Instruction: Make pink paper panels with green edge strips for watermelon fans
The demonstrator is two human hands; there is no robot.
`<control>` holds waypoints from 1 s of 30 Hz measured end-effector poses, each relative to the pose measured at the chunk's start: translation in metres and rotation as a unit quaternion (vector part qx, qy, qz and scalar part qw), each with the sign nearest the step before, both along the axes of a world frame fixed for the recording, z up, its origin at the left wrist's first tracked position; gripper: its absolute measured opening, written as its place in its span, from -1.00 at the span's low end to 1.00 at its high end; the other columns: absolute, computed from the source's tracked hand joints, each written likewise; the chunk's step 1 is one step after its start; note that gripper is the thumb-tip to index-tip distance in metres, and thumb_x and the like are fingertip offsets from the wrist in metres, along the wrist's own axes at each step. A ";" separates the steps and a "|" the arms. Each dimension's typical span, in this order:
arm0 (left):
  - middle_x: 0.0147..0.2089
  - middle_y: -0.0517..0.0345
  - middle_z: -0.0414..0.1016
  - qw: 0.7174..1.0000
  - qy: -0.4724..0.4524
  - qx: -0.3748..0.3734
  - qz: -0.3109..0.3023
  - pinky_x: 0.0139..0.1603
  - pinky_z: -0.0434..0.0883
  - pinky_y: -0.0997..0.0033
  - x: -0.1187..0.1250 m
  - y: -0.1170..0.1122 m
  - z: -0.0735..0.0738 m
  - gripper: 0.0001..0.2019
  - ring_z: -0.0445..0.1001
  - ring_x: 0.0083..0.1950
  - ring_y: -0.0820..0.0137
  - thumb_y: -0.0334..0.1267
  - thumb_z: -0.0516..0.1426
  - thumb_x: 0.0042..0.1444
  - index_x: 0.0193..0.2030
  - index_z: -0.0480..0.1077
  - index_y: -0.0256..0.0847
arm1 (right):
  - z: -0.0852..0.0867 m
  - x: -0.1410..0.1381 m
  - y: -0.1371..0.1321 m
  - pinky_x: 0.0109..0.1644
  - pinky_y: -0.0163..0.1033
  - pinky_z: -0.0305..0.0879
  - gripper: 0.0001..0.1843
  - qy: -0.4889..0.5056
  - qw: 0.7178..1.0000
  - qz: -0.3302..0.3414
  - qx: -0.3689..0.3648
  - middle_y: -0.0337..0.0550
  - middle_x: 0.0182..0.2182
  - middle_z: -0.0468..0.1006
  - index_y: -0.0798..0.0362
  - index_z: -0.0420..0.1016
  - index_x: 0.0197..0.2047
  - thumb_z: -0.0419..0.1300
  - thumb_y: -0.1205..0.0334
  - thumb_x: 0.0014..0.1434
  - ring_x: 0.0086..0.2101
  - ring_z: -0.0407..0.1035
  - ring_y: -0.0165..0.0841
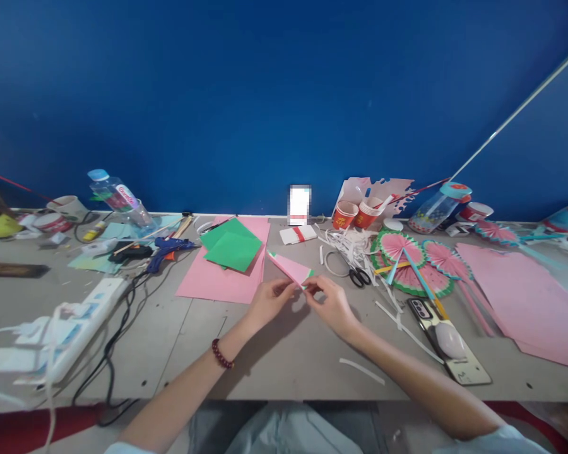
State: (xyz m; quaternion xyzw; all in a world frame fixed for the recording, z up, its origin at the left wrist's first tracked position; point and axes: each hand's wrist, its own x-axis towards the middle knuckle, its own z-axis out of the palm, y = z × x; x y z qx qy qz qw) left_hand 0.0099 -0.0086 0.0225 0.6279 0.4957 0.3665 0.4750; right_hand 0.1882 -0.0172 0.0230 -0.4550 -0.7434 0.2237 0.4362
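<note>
A folded strip of pink paper with a green edge is held up over the middle of the table. My left hand pinches its near end from the left, a bead bracelet on that wrist. My right hand pinches the same end from the right, fingers closed on the fold. Just behind lie large pink sheets with green sheets on top.
Scissors and white paper strips lie to the right, beside pink-and-green paper fans, a phone and more pink sheets. Paper cups stand at the back. A power strip, cables, glue gun and bottle are left.
</note>
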 end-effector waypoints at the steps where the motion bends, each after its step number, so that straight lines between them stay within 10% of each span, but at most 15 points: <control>1: -0.32 0.04 0.57 1.000 -0.022 -0.019 -0.001 -0.41 0.35 0.45 0.001 0.001 -0.003 -0.62 0.48 -0.33 0.34 0.00 0.07 0.13 -0.20 0.51 -0.30 | 0.000 -0.003 -0.002 -0.27 -0.28 0.40 -0.82 0.003 1.000 0.019 -0.011 -0.17 -0.39 0.56 0.04 0.45 -0.24 0.09 0.37 0.08 -0.42 0.45 -0.38; 8: -0.52 0.20 0.40 1.000 -0.012 -0.002 0.010 -0.48 0.19 0.53 -0.008 0.002 -0.001 -0.73 0.28 -0.49 0.49 -0.17 0.04 0.07 -0.45 0.44 -0.31 | 0.000 -0.004 -0.001 -0.23 -0.28 0.41 -0.77 -0.010 0.996 0.081 -0.042 -0.13 -0.27 0.60 0.03 0.47 -0.14 0.07 0.34 0.15 -0.31 0.48 -0.37; 15: -0.29 0.10 0.51 0.994 0.078 0.066 -0.032 -0.42 0.26 0.51 -0.021 -0.003 0.025 -0.71 0.38 -0.34 0.40 -0.23 -0.03 0.13 -0.19 0.48 -0.27 | 0.046 0.025 0.033 0.09 -0.03 0.28 -0.74 -0.042 0.997 0.009 0.066 -0.06 -0.08 0.54 -0.01 0.47 -0.05 0.09 0.23 0.20 -0.03 0.38 -0.21; 20: -0.31 0.10 0.51 0.987 0.100 0.096 -0.076 -0.36 0.31 0.48 -0.027 -0.005 0.044 -0.72 0.39 -0.33 0.39 -0.26 -0.03 0.17 -0.19 0.49 -0.24 | 0.071 0.038 0.053 -0.01 -0.13 0.33 -0.70 -0.050 0.995 0.058 -0.063 -0.11 -0.09 0.56 -0.01 0.48 -0.03 0.13 0.11 0.19 -0.11 0.43 -0.26; 30: -0.17 0.01 0.57 0.995 0.073 0.029 -0.057 -0.21 0.43 0.38 -0.040 0.004 0.061 -0.70 0.50 -0.19 0.30 -0.05 0.13 0.13 -0.18 0.53 -0.22 | 0.066 0.052 0.059 -0.44 -0.37 0.20 -0.76 0.060 0.970 0.081 -0.221 -0.27 -0.51 0.45 0.09 0.47 -0.38 0.27 0.07 0.01 -0.49 0.29 -0.47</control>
